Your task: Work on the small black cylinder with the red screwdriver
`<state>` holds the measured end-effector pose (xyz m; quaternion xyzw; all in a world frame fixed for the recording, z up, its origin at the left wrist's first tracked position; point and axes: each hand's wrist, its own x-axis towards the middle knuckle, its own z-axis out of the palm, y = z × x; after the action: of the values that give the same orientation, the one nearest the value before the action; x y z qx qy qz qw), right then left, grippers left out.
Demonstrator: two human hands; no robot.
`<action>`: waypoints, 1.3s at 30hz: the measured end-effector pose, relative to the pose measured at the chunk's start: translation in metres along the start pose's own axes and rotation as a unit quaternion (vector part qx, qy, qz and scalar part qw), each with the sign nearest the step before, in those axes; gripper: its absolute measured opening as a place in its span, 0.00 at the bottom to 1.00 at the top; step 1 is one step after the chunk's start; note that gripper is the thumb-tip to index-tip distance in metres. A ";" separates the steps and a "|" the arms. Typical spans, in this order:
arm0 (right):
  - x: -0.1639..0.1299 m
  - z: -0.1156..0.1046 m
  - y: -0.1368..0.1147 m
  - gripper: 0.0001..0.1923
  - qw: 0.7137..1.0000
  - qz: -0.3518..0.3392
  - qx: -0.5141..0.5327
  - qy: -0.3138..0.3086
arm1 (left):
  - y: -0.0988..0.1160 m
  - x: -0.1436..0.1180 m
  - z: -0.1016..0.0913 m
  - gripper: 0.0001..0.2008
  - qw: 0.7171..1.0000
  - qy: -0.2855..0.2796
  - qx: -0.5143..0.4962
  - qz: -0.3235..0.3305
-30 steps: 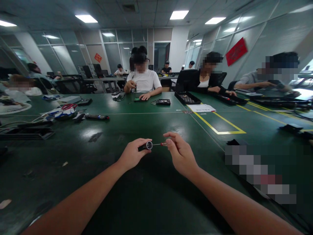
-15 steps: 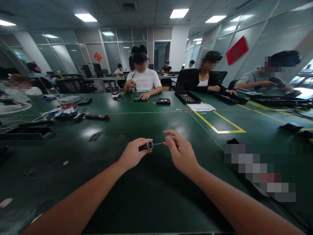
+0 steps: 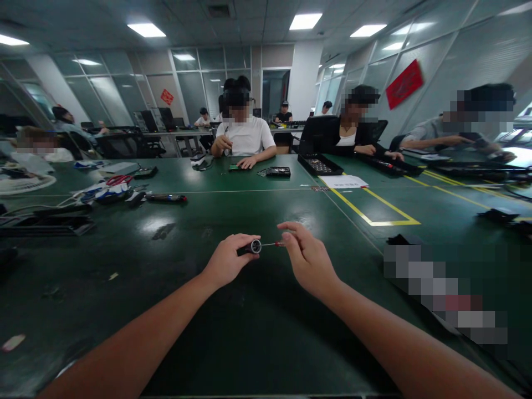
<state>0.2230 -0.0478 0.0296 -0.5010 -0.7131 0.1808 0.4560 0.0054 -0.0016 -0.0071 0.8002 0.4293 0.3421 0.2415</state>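
Two grips are closed over the bench [image 3: 249,338]: the left hand [image 3: 224,260] pinches one dark cylinder [image 3: 254,246], the right hand [image 3: 310,255] curls lightly on one red-handled screwdriver [image 3: 277,244], its shaft reaching the cylinder's ringed end. A slack pinch could roll the cylinder and make the tip skid. Beyond: one white sheet [image 3: 343,182].
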 end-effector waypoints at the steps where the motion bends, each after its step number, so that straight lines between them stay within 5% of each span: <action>1: 0.000 0.001 0.001 0.14 1.000 -0.003 0.001 0.001 | -0.001 0.000 0.000 0.20 1.000 0.004 -0.001 0.000; 17: 0.000 0.004 0.002 0.10 0.996 0.011 0.089 -0.007 | 0.002 0.000 -0.001 0.22 1.000 0.010 0.002 -0.021; 21: 0.006 0.008 0.008 0.14 0.985 0.064 0.157 0.012 | 0.006 0.000 -0.002 0.21 0.999 -0.006 0.034 -0.013; 23: 0.012 0.010 0.016 0.15 0.958 0.148 0.241 0.049 | 0.009 0.000 -0.001 0.20 0.998 -0.021 0.051 -0.001; 26: 0.020 0.011 0.026 0.15 0.864 0.304 0.398 0.049 | 0.012 0.001 -0.001 0.20 0.998 -0.031 0.059 0.008; 28: 0.022 0.012 0.030 0.15 0.845 0.312 0.429 0.071 | 0.013 0.002 -0.001 0.21 0.998 -0.030 0.060 0.005; 33: 0.016 0.014 0.028 0.15 0.913 0.196 0.338 0.115 | 0.014 0.002 -0.001 0.22 0.997 -0.027 0.073 -0.004; 39: 0.010 0.010 0.019 0.15 0.979 0.095 0.162 0.074 | 0.014 0.001 -0.003 0.21 0.997 -0.019 0.073 -0.001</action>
<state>0.2248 -0.0292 0.0154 -0.4978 -0.5880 0.2989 0.5632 0.0111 -0.0078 0.0046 0.8219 0.4491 0.2942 0.1903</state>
